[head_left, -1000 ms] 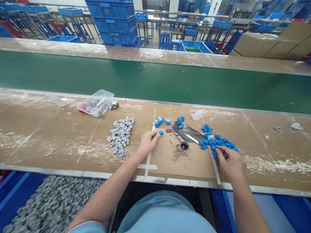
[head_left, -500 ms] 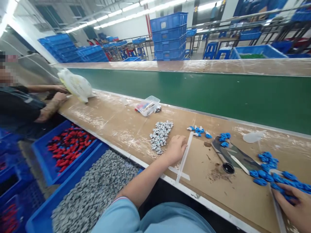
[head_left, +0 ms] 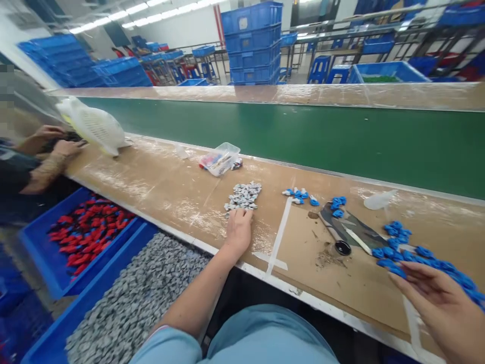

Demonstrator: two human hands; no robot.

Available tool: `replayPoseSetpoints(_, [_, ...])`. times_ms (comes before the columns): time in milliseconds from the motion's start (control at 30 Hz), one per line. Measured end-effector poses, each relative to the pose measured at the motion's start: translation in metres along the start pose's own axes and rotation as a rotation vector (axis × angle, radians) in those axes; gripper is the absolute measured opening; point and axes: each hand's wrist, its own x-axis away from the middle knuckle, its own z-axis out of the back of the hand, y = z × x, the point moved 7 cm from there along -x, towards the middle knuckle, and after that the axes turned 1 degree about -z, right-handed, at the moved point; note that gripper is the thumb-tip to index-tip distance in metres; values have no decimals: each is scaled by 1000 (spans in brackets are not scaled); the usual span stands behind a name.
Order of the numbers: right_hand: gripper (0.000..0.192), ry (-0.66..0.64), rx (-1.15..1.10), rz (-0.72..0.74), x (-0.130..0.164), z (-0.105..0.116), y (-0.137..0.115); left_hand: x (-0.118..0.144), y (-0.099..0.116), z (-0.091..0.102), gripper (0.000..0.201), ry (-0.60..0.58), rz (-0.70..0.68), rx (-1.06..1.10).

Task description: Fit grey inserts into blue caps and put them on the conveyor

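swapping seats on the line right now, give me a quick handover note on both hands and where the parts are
Left hand: flat on the bench, fingertips at the near edge of the small grey parts pile; whether it grips one cannot be told.
Right hand: open, palm up, fingertips by the blue parts pile, holding nothing visible.
A few blue-and-white pieces lie apart in a short row past the tape line; they may be finished ones.
Both loose piles remain. Bulk grey parts fill the blue bin below the bench.

Brown workbench carrying a grey parts pile, scattered blue parts, a clear plastic tub, a small black cap and a white fan.
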Motion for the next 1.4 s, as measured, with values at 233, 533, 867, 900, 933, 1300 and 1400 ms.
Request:
replayPoseSetpoints(233, [40,-188,-279,-81,19,-42,-32,4,-1,-6,26,141,-151,134])
replayPoseSetpoints(533, [20,-265,-299,118,26,-56,-52,32,74,-20,26,-272,124,1354])
replayPoseSetpoints(867, [20,-314,221,484,22,-52,-70,48,125,-47,25,-467,206,1603])
replayPoseSetpoints(900, [21,-319,266,507,21,-52,-71,47,123,-45,22,-417,162,1550])
replayPoseSetpoints(933, [22,-321,310,524,19,-53,-72,47,122,-43,22,-381,131,1516])
replayPoseSetpoints(1300, [27,-267,527,604,9,-59,-83,53,124,-51,19,-389,75,1457])
replayPoseSetpoints(1400, [27,-285,539,576,6,-60,-84,52,124,-50,18,-394,60,1434])
